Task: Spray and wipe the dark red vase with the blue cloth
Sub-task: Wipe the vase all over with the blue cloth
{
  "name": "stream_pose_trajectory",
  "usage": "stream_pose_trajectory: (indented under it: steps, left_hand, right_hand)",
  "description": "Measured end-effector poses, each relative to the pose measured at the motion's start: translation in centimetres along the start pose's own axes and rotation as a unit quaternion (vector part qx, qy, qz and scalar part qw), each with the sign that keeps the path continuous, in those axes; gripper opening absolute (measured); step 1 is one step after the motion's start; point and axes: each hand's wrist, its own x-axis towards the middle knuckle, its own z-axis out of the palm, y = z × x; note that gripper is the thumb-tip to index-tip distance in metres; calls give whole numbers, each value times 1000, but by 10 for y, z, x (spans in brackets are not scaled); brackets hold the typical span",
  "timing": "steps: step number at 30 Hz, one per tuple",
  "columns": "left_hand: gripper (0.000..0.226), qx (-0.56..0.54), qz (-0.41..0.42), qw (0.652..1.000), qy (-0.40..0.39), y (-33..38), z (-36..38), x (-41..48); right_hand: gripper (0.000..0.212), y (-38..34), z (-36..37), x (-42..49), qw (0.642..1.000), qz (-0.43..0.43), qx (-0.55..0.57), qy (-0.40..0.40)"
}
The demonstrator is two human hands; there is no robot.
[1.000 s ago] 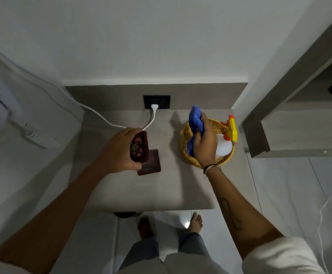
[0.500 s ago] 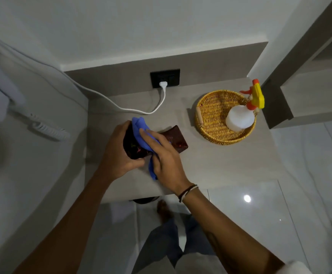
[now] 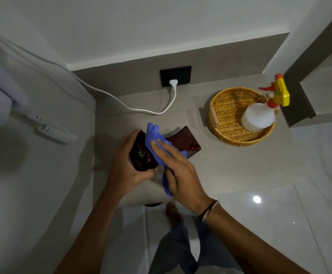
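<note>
My left hand [image 3: 127, 171] grips the dark red vase [image 3: 141, 155] above the grey shelf [image 3: 240, 165], its opening facing up toward me. My right hand [image 3: 181, 173] presses the blue cloth [image 3: 154, 139] flat against the vase's right side, and one end of the cloth hangs below my palm. The white spray bottle [image 3: 258, 116] with a yellow and orange trigger head stands in the woven basket [image 3: 224, 115] at the right.
A dark red square dish [image 3: 187, 140] lies on the shelf just behind my right hand. A white cable [image 3: 141, 110] runs from the wall socket [image 3: 175, 76] across the shelf's back. A white wall phone with a coiled cord [image 3: 56, 133] hangs at the left. My feet stand on glossy floor tiles below.
My right hand lifted the blue cloth out of the basket and brought it left onto the vase. The view shifted, and the vase now sits nearer to me in my left hand.
</note>
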Motion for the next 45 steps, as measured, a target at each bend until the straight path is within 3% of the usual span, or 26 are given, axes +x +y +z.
stream_pose_trajectory:
  steps: [4, 7, 10, 16, 18, 22, 25, 28, 30, 33, 36, 41, 45]
  left_hand:
    - [94, -17, -18, 1000, -3, -6, -4, -8]
    - [105, -16, -38, 999, -2, -9, -7, -13]
    - [104, -13, -27, 999, -11, -3, -4, -8]
    - [92, -8, -2, 1000, -17, 11, 2, 7]
    - [97, 3, 1, 1000, -19, 9, 1, 8]
    - [105, 14, 4, 1000, -19, 4, 0, 6]
    - [105, 14, -1, 1000, -7, 3, 6, 7]
    - [99, -44, -62, 996, 40, -4, 5, 9]
    - [92, -101, -129, 984, 63, -10, 2, 12]
    - [88, -160, -203, 963, 75, -20, 1, 17]
    - [107, -192, -222, 954, 56, -23, -4, 18]
    - [116, -141, -146, 975, -87, -18, -14, 9]
    - [114, -98, -119, 987, -55, -21, -13, 3]
  right_hand:
    - [63, 11, 5, -4, 999, -42, -24, -7]
    - [78, 50, -18, 4, 992, 58, -111, -24]
    - [72, 59, -31, 17, 986, 124, -111, 9]
    - [78, 9, 8, 4, 999, 21, 24, 36]
    - [80, 22, 5, 2, 999, 8, -6, 38]
    - [77, 68, -19, 4, 987, 111, -103, 46]
    - [72, 81, -29, 8, 976, 166, -43, 130]
    - [64, 82, -31, 9, 928, 283, 125, 206]
    - [61, 81, -30, 8, 895, 330, 216, 209]
    - [58, 77, -30, 15, 874, 329, 297, 200]
    - [58, 74, -31, 25, 880, 325, 281, 200]
    - [60, 77, -40, 35, 902, 324, 211, 191]
    - [61, 81, -45, 35, 916, 313, 175, 178]
